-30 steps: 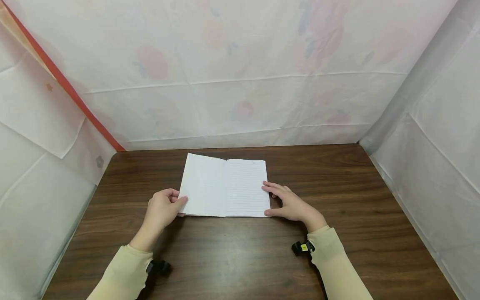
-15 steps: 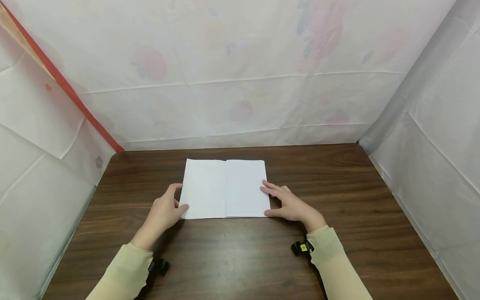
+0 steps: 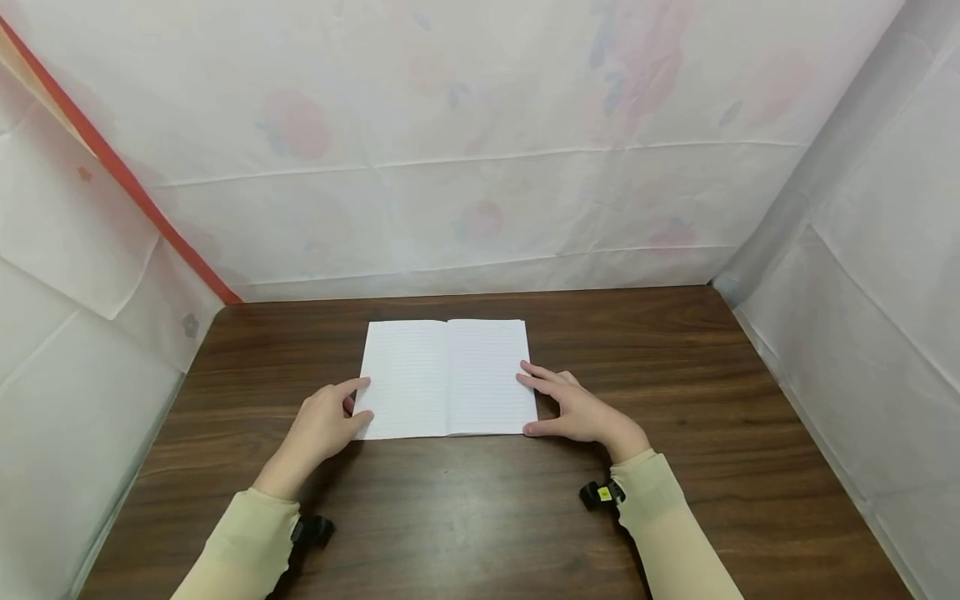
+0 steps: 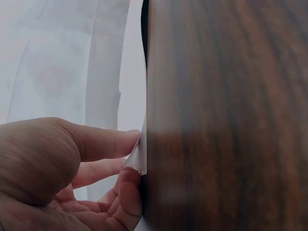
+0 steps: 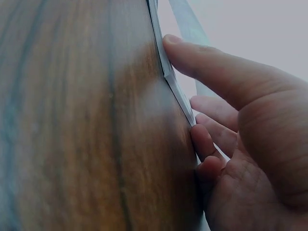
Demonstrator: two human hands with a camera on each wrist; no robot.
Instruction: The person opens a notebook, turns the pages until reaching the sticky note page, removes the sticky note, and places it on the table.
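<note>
An open notebook (image 3: pixel 446 375) with lined white pages lies flat on the dark wooden table (image 3: pixel 487 517). My left hand (image 3: pixel 351 405) rests at its lower-left corner, index finger and thumb touching the page edge. The left wrist view shows that page corner (image 4: pixel 138 161) between my left hand's fingers (image 4: pixel 103 143), against the table. My right hand (image 3: pixel 551 404) lies on the right page's outer edge with fingers straight and thumb by the lower-right corner. In the right wrist view its fingers (image 5: pixel 211 70) lie over the stacked page edges (image 5: pixel 171 79).
White sheeting with faint flower prints (image 3: pixel 480 167) walls the table at the back and both sides. A red strip (image 3: pixel 127 183) runs down the left wall. Bare wood lies in front of the notebook and to its right.
The left page, lifted and curved a second ago, now lies flat. My left hand came down with it and stays at the corner. The right hand has barely moved.
</note>
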